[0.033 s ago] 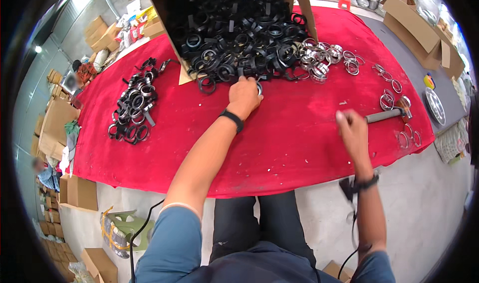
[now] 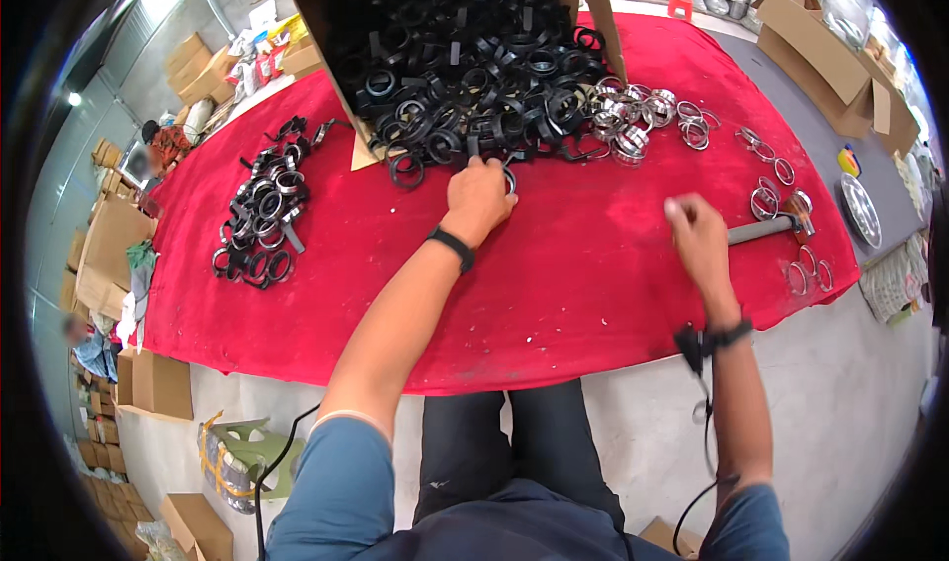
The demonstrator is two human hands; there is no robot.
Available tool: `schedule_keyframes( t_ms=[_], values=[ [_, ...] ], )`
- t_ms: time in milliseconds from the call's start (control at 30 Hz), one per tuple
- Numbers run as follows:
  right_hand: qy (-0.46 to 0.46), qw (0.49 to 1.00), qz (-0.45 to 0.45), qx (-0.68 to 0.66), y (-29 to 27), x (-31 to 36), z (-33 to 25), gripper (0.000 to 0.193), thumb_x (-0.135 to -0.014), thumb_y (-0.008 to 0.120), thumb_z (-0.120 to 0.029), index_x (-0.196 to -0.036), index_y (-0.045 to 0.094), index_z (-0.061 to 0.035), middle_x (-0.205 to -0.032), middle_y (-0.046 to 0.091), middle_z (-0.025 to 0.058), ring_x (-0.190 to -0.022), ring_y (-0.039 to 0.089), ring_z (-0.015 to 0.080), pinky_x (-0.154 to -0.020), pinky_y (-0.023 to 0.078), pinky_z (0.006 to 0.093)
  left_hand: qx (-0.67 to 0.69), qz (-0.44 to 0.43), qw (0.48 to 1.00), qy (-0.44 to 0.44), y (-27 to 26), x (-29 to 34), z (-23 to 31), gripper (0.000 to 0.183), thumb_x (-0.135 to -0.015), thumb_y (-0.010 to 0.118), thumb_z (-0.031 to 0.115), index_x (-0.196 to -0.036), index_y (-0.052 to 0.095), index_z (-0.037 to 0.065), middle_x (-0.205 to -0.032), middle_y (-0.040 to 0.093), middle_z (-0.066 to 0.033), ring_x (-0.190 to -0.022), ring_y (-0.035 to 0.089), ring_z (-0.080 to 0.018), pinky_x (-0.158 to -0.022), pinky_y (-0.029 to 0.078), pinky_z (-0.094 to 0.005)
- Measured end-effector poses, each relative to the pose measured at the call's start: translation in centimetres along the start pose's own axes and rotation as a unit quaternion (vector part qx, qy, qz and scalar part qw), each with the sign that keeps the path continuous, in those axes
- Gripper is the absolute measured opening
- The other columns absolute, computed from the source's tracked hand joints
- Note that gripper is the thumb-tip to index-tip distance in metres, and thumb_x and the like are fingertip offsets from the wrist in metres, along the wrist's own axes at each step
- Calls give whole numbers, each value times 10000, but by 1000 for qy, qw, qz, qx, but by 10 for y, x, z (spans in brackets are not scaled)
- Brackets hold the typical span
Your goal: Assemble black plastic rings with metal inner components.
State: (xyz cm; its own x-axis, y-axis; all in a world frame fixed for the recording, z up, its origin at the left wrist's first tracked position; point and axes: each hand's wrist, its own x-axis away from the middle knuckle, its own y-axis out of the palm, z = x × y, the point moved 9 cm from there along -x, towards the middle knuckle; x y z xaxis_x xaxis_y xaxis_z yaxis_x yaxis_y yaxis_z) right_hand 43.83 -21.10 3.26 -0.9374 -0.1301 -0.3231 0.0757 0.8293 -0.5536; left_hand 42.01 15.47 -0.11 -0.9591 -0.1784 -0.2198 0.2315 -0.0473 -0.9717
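My left hand [image 2: 476,203] is closed at the front edge of a heap of black rings [image 2: 494,96] spilling from a tipped cardboard box. Its fingers grip a ring [image 2: 509,179], whose edge shows beside the knuckles. Farther right, my right hand [image 2: 700,237] hovers over the red cloth with curled fingers and nothing visible in them. Just right of it lies a hammer [image 2: 761,229] with a grey handle, apart from the fingers. Shiny silver rings [image 2: 629,144] are piled at the right of the black heap.
A cluster of black-and-silver rings [image 2: 267,200] lies on the left of the red cloth [image 2: 554,294]. Loose silver rings [image 2: 765,197] surround the hammer head. The open cardboard box [image 2: 324,57] stands at the back. A round metal plate [image 2: 862,210] rests on the grey surface.
My right hand has risen slightly, a little farther from the table's near edge. My left hand stays at the heap with the ring.
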Motion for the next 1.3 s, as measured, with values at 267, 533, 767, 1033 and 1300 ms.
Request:
schedule_keyframes(
  t_ms=[267,533,767,1033,1300],
  values=[
    [-107,990,-52,76,74,-195,86,412,-998,689,-275,-1296,727,6,-1157,771,253,-1095,745,382,-959,562,453,414,-61,907,-46,-61,135,3,776,-838,911,201,-1509,572,7,-1337,682,-204,-962,758,-228,-828,624,-347],
    [-121,985,-18,125,87,-169,56,303,-963,746,-257,-991,659,32,-909,722,255,-866,703,440,-785,523,513,571,-80,807,-127,-66,217,-24,785,-860,907,134,-1533,528,-4,-1350,618,-186,-1011,751,-185,-853,620,-300],
    [-127,981,91,114,32,-106,24,230,-970,766,-196,-928,684,14,-851,669,186,-774,655,327,-754,525,459,666,-64,739,-86,-76,236,-1,754,-908,855,114,-1555,489,-13,-1335,630,-159,-1028,743,-191,-873,613,-300],
    [-363,899,-172,173,85,76,-65,190,-818,851,-123,-924,726,-27,-991,647,169,-996,631,393,-877,536,501,788,-32,610,-75,-79,266,5,714,-936,857,171,-1526,514,-40,-1343,644,-139,-1150,693,-222,-1010,585,-388],
    [-269,899,-296,180,80,78,-82,499,-770,909,-216,-1178,711,-7,-1190,673,213,-1172,636,428,-1007,537,485,782,9,621,-59,-111,307,-20,758,-915,860,233,-1529,511,-42,-1271,670,-123,-1152,695,-207,-1026,581,-390]
  ],
)
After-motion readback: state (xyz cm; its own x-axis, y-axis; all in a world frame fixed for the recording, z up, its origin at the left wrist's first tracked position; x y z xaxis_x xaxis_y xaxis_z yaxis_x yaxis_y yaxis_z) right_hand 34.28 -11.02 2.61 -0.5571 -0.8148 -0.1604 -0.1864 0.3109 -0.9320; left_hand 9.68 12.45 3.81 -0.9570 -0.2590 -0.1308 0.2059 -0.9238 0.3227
